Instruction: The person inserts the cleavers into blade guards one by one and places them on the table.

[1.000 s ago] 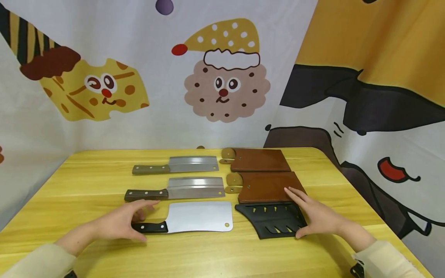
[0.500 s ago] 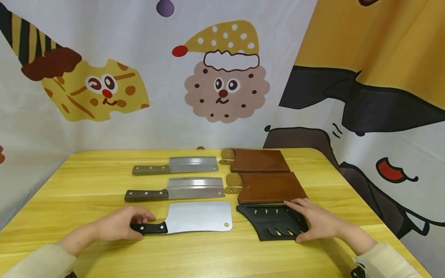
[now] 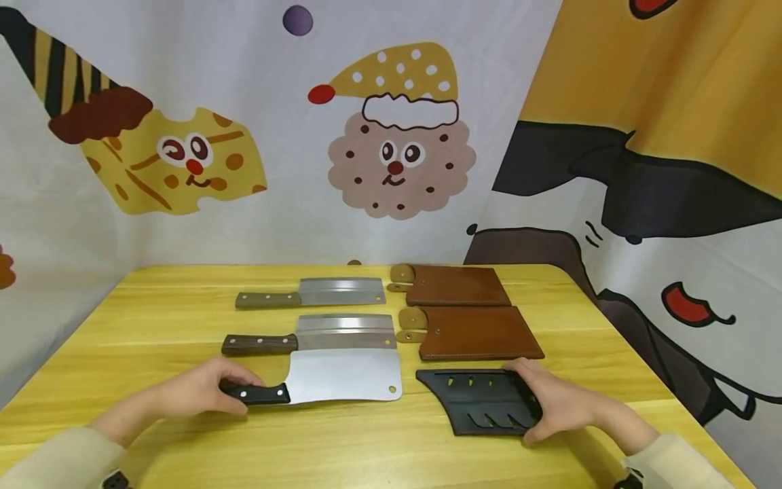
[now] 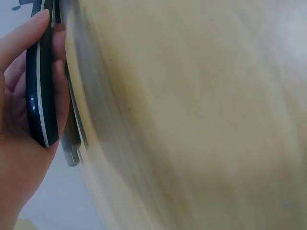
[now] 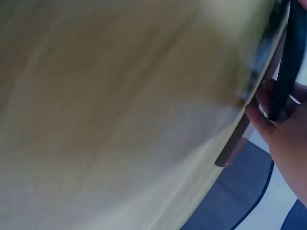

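My left hand grips the black handle of a cleaver in the head view. The broad plain blade points right and overlaps the lower edge of the knife behind. In the left wrist view the black handle lies between thumb and fingers. On the right, my right hand holds a black slotted blade guard by its right end, thumb at the near edge and fingers at the far edge. The guard's left end faces the cleaver's tip, with a gap between them. The right wrist view shows the guard edge-on.
Behind the cleaver lie a dark-handled knife and an olive-handled knife. Two brown leather sheaths with tan straps lie to their right, one behind the other. A printed curtain hangs behind the wooden table.
The left hand has closed round the cleaver's handle and raised it slightly, shifting it a little left. The right hand has taken hold of the blade guard, which has moved toward the near edge.
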{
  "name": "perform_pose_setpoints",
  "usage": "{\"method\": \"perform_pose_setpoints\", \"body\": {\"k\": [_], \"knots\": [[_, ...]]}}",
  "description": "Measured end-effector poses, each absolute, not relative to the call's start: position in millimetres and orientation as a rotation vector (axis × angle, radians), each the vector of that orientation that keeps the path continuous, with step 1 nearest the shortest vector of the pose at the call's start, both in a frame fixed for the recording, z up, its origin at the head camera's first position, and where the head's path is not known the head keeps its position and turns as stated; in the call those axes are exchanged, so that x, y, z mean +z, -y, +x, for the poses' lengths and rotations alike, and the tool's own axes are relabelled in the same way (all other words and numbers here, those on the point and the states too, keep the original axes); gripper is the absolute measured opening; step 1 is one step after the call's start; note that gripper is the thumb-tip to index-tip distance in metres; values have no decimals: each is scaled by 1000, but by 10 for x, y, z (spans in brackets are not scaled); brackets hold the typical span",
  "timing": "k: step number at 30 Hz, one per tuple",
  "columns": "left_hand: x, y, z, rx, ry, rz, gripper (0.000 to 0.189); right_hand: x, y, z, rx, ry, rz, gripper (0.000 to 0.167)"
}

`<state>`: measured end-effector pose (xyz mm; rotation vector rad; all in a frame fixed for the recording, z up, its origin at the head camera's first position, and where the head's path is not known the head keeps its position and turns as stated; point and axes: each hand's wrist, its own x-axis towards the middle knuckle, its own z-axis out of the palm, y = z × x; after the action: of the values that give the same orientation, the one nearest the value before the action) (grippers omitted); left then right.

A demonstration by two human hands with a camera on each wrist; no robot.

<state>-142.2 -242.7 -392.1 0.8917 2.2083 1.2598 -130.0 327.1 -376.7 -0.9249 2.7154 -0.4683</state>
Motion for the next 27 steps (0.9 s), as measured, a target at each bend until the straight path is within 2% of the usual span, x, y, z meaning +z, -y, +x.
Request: {"method": "perform_pose_setpoints", "body": {"k": [7,15,27], "knots": [[-3795,2451,-1434,1329,-2157,818,39,-3580,-3192,-1322,-602,-2701,-910,100],[-3592,2415,-1513,1305,-2223,836,39,-3348,-3144,-1516,-622,-2761,-886,99],[-3425,2436,-1589,1253,-2260,837,38,-3314,-3142,-1651,-687,-2732,-841,101]]}}
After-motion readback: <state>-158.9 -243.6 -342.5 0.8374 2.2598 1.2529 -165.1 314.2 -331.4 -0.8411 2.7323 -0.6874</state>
